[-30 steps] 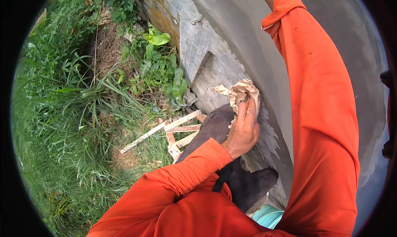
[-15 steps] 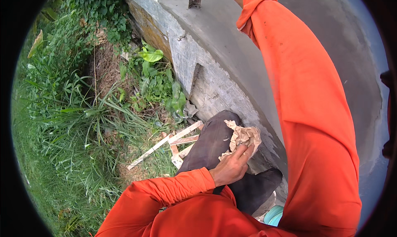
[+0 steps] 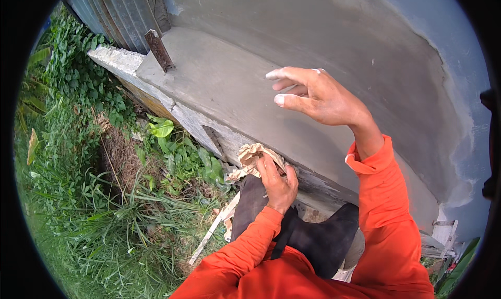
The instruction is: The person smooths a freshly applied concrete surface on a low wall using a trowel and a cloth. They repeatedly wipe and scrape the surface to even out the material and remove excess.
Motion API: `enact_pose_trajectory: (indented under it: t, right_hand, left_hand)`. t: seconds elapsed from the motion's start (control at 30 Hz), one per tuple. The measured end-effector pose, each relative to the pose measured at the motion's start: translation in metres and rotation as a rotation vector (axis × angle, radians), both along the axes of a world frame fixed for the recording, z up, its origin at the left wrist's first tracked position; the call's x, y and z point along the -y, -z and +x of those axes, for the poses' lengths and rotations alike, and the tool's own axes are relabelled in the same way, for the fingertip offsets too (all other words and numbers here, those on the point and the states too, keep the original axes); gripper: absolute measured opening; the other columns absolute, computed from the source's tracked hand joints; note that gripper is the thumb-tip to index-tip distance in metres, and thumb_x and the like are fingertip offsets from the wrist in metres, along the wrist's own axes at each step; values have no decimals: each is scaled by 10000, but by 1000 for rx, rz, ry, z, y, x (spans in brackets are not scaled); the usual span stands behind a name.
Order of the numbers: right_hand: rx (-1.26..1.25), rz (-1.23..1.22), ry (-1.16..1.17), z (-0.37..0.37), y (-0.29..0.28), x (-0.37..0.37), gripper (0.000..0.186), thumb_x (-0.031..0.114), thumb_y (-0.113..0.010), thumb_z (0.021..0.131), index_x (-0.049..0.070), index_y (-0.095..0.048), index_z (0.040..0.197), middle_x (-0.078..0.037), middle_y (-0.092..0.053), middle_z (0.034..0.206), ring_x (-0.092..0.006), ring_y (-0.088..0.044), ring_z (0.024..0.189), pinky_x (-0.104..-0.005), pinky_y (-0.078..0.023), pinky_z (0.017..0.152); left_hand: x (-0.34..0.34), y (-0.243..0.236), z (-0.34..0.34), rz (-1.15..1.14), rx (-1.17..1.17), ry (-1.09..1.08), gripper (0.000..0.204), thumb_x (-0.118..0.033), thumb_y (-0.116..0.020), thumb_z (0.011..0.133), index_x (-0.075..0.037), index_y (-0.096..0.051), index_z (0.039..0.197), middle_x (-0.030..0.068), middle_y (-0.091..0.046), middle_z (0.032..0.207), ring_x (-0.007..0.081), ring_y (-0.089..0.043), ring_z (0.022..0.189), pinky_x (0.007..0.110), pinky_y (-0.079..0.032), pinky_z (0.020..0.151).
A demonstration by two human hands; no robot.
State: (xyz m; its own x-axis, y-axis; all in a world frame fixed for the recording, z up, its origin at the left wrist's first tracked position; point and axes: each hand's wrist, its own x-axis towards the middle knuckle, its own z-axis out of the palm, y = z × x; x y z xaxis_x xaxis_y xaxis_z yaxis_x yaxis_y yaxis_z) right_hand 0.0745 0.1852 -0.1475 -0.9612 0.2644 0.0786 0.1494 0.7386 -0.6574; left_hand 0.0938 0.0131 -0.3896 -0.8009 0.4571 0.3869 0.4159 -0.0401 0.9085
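Observation:
My left hand (image 3: 279, 188) grips a crumpled sheet of brown paper (image 3: 249, 157) just above my dark trouser leg, close to the outer face of the low wall (image 3: 195, 122). Over the smooth grey cement ledge (image 3: 219, 74) hovers my right hand (image 3: 326, 96), holding nothing. Its fingers are loosely bent and apart, and their tips are whitish. A short rusty metal bar (image 3: 159, 50) stands up from the ledge near its far left end, well away from either hand.
A grey plastered wall (image 3: 334, 32) rises behind the ledge. Corrugated metal sheeting (image 3: 112, 14) stands at the far left. Tall grass (image 3: 94, 215) and leafy plants cover the ground on the left. Pale wooden strips (image 3: 211, 233) lie by my leg.
My right hand has come back from the far ledge near the metal bar and now hangs over its middle. My left hand has moved slightly forward and left with the paper. The view has shifted.

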Motion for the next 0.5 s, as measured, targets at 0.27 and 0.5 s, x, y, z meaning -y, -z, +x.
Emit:
enact_pose_trajectory:
  t: [0.27, 0.5]
  right_hand:
    - [-319, -647, 490, 185, 64, 81, 377, 133, -755, 1052, -95, -680, 1342, -170, -784, 1097, -202, -782, 1006, -336, -628, 918]
    - [-411, -588, 669, 269, 77, 107, 297, 77, -752, 1033, -92, -708, 1272, -180, -789, 1047, -223, -792, 957, -342, -638, 860]
  left_hand:
    - [-1, -3, 3, -61, -137, -79, 710, 72, -697, 880, 139, -435, 1537, 199, -530, 1163, 280, -616, 899, 338, -550, 679]
    - [7, -9, 74, 43, 65, 113, 740, 104, -741, 868, 101, -460, 1553, 170, -535, 1162, 242, -617, 872, 321, -555, 676]
